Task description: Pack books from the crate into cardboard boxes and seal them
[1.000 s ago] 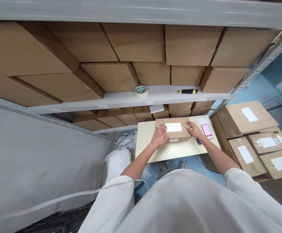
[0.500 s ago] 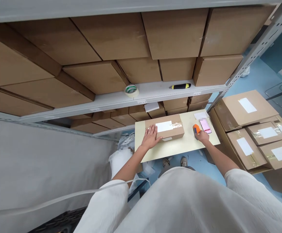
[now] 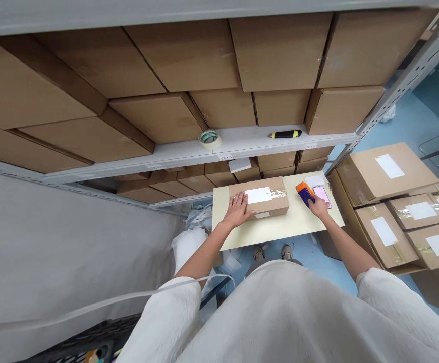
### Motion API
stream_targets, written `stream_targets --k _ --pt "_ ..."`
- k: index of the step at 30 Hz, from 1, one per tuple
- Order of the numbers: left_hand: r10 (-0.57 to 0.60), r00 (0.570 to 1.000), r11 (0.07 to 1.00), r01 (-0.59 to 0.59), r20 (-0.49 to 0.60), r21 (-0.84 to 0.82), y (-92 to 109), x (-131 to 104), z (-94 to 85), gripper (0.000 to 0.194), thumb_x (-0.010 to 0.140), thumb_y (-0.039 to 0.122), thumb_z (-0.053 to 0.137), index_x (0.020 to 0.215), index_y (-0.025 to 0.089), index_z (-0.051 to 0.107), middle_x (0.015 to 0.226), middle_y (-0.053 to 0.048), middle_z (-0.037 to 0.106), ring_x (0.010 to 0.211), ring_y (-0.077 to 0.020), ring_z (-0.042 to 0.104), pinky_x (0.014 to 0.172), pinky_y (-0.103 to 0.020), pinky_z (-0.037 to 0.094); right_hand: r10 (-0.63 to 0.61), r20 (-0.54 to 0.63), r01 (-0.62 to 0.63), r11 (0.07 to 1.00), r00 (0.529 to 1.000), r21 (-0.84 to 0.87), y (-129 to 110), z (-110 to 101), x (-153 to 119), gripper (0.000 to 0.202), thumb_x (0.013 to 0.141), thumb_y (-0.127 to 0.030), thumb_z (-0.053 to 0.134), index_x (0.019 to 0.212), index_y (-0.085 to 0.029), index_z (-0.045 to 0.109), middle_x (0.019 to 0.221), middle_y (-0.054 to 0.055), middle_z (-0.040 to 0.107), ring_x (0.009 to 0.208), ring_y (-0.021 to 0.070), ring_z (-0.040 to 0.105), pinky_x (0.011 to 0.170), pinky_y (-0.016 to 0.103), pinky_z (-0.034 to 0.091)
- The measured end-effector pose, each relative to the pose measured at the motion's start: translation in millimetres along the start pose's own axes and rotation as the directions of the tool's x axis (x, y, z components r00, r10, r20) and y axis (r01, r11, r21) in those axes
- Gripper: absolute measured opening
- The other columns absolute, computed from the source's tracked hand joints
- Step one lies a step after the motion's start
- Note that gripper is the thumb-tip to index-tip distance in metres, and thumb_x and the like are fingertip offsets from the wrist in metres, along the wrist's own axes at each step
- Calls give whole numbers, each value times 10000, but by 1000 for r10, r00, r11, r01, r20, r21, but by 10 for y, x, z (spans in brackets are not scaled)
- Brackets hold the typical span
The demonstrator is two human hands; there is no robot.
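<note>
My left hand point(image 3: 237, 210) lies flat with its fingers spread on the left end of a cardboard box point(image 3: 270, 205). A white label point(image 3: 258, 195) and shiny clear tape show on top of this box. It rests on a pale yellow tabletop point(image 3: 253, 233). To the right, my right hand point(image 3: 318, 206) is closed around a handheld device, orange and dark blue point(image 3: 306, 194), held over the board; its exact kind is unclear. Close by that hand lies a phone point(image 3: 322, 197) with a lit pinkish screen, partly covered by the fingers. A white paper slip point(image 3: 315, 180) is behind the phone.
A grey metal shelf point(image 3: 250, 136) full of cardboard boxes stands in front, bearing a tape roll point(image 3: 210, 139) and a black-yellow utility knife point(image 3: 285, 134). Labelled boxes point(image 3: 384, 234) fill a large carton at right. White plastic wrapping point(image 3: 189, 247) lies left of the table.
My right hand has turned the handheld device, so its dark blue side now shows and it points further up and left. My left hand stays on the box. The view has shifted slightly.
</note>
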State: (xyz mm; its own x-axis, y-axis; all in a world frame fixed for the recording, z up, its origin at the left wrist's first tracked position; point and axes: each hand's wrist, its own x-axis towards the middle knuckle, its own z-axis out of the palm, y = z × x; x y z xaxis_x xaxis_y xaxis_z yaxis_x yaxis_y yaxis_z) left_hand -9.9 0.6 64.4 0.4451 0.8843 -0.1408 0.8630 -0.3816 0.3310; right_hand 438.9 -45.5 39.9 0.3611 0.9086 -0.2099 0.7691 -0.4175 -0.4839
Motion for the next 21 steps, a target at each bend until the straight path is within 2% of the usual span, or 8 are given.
stream_targets --k 3,5,7,10,14,16,18,21 --pt "2 1000 1000 -2 -4 -10 13 12 -10 920 1048 705 473 1759 150 292 1842 -210 219 1726 -384 155 1389 -578 115 -185 88 160 957 979 242 -337 -456 166 403 985 -490 566 1241 -229 735 1131 118 788 1107 346 707 1056 536 540" --pt "6 1000 1000 -6 -6 -24 24 18 -18 919 1050 709 465 1756 145 300 1844 -212 209 1727 -379 152 1389 -572 112 -350 189 244 871 918 426 -644 -694 253 442 988 -520 572 1285 -226 715 1189 97 779 1104 308 705 1026 478 578" --pt "9 1000 999 -9 -9 -38 37 21 -25 919 1048 702 474 1753 137 308 1842 -219 210 1726 -382 155 1387 -584 116 -463 310 239 798 830 553 -999 -806 301 467 979 -535 609 1321 -231 700 1211 87 772 1106 282 705 994 447 607" --pt "10 1000 999 -11 -16 -51 54 20 -29 917 1044 669 505 1746 111 317 1836 -235 216 1724 -387 157 1386 -600 110 -524 438 195 775 731 601 -1536 -717 305 418 975 -505 637 1275 -222 703 1182 85 771 1077 257 712 936 413 633" --pt "21 999 997 -24 -48 -79 66 10 -20 911 1018 641 572 1748 152 331 1835 -212 241 1721 -381 178 1389 -596 117 -524 483 254 818 701 517 -2030 -396 244 344 988 -399 553 1233 -219 716 1101 54 787 1045 250 723 919 385 630" --pt "21 998 995 -27 -63 -91 70 5 -10 916 1003 632 598 1748 167 338 1833 -201 255 1719 -384 184 1390 -598 120 -543 469 326 822 697 467 -2136 -296 210 347 984 -383 556 1243 -224 723 1154 57 793 1096 264 726 978 403 616" --pt "19 998 995 -26 -67 -100 76 3 1 917 997 620 606 1746 160 343 1834 -200 253 1720 -386 179 1392 -596 113 -559 459 385 822 691 421 -2172 -261 180 383 956 -418 648 1279 -221 712 1240 80 786 1154 285 725 1027 421 601" --pt "13 998 993 -21 -69 -113 82 2 13 909 998 607 605 1740 146 354 1837 -201 241 1722 -385 173 1397 -582 101 -592 439 465 805 676 369 -2170 -267 140 589 809 -407 858 1334 -205 682 1287 113 774 1146 307 738 1025 421 604"
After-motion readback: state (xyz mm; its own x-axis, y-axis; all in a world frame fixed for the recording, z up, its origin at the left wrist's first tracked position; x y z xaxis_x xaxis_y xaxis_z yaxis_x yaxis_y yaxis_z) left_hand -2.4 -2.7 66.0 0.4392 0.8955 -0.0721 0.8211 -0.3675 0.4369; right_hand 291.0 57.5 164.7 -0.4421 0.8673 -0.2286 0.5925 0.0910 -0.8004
